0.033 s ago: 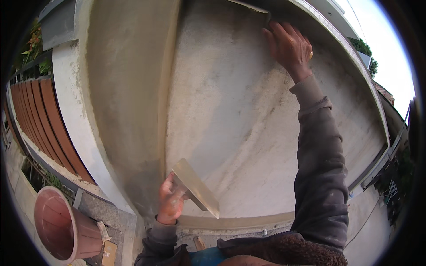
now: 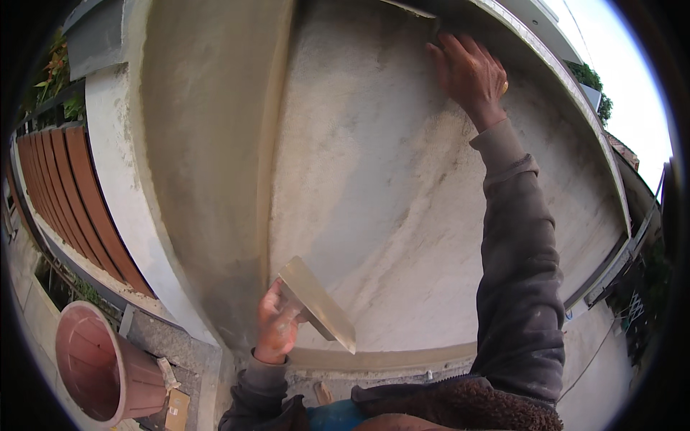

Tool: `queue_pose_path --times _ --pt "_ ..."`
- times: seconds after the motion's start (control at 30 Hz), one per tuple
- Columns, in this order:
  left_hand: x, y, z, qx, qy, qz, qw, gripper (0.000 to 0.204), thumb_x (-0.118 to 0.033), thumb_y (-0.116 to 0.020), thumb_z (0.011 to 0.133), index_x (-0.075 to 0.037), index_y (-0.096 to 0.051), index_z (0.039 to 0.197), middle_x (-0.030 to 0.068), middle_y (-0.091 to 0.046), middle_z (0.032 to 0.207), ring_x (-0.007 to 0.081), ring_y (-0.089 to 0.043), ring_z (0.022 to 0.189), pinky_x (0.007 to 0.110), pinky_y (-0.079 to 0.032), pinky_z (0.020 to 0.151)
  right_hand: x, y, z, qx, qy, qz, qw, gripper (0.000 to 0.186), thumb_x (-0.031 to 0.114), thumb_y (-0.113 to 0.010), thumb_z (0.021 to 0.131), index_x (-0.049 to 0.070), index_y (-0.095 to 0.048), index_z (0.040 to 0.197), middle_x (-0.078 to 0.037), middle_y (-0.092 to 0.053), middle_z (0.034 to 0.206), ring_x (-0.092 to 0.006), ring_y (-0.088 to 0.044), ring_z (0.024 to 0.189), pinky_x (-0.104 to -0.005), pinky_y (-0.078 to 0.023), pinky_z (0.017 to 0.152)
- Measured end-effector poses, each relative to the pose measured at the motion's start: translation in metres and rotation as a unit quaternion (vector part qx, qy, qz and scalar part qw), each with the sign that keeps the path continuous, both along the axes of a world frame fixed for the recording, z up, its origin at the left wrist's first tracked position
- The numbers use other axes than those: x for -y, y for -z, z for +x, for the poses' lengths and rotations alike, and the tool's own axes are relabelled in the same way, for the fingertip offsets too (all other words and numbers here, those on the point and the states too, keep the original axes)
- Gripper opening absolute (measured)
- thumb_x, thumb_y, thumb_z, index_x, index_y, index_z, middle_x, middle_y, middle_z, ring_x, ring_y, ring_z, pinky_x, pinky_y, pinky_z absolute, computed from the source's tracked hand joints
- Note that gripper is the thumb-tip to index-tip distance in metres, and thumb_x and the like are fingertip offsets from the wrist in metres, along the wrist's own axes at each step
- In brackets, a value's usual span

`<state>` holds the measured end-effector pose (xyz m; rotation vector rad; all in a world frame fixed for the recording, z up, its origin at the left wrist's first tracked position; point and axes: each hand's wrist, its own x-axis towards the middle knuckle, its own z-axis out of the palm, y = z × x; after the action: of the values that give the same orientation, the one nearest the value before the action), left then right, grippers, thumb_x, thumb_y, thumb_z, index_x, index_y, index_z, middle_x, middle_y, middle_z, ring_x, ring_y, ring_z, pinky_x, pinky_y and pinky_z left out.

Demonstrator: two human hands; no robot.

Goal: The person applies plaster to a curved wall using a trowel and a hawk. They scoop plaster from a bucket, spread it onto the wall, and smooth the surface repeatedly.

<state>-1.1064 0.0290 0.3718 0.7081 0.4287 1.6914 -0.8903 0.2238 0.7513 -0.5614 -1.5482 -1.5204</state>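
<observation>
My left hand (image 2: 278,323) is closed round a wide putty knife (image 2: 316,302), low in front of the grey plastered wall (image 2: 345,165). Its broad pale metal blade is tilted, one corner pointing down to the right. Higher up, my right arm stretches to the top of the wall. There my right hand (image 2: 471,75), fingers bent, grips a second wide putty knife (image 2: 410,8). That blade shows almost edge-on as a thin light strip by the fingertips, and the grip itself is largely hidden. Darker patches mark the wall around it.
A reddish plastic bucket (image 2: 140,381) stands at lower left, beside a small piece of cardboard (image 2: 177,411). Left of the wall are a smooth plastered column (image 2: 208,144), a white wall edge (image 2: 111,158) and a brown slatted fence (image 2: 79,208). A ledge (image 2: 553,65) borders the upper right.
My right hand and the blade at the top of the wall have shifted very slightly to the right. My left hand stays where it was.
</observation>
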Motion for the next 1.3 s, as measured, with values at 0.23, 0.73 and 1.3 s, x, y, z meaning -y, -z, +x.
queue_pose_path --times 0.23,0.73,1.3 --pt "0.001 -0.001 -0.012 -0.013 -0.023 0.022 0.999 0.055 -0.012 -0.067 0.094 0.001 -0.042 0.142 0.0097 -0.060 0.122 0.0227 -0.065 0.108 0.040 -0.061 0.086 -0.003 -0.010 -0.004 -0.001 -0.036 0.088 0.995 0.020 0.039 -0.075 0.084 0.023 -0.072 0.096 0.006 -0.064 0.082 -0.0148 -0.066 0.073 -0.0333 -0.047 0.059" --pt "-0.002 -0.035 0.015 -0.132 -0.343 0.184 0.912 0.057 -0.006 -0.080 0.084 0.003 -0.046 0.127 0.0100 -0.055 0.123 0.0196 -0.057 0.114 0.033 -0.048 0.095 0.134 0.171 0.021 -0.146 -0.586 -0.663 0.443 0.049 0.045 -0.037 0.107 0.000 -0.055 0.109 -0.008 -0.058 0.080 -0.0141 -0.059 0.059 -0.0310 -0.051 0.053" --pt "-0.089 -0.080 0.045 -0.104 -0.432 0.266 0.856 0.057 -0.011 -0.080 0.085 0.001 -0.041 0.124 0.0112 -0.049 0.122 0.0182 -0.051 0.110 0.035 -0.044 0.099 0.221 0.292 0.108 -0.239 -0.375 -0.880 0.166 0.044 0.040 -0.040 0.108 0.001 -0.058 0.107 -0.004 -0.054 0.076 -0.0117 -0.052 0.055 -0.0251 -0.045 0.054"
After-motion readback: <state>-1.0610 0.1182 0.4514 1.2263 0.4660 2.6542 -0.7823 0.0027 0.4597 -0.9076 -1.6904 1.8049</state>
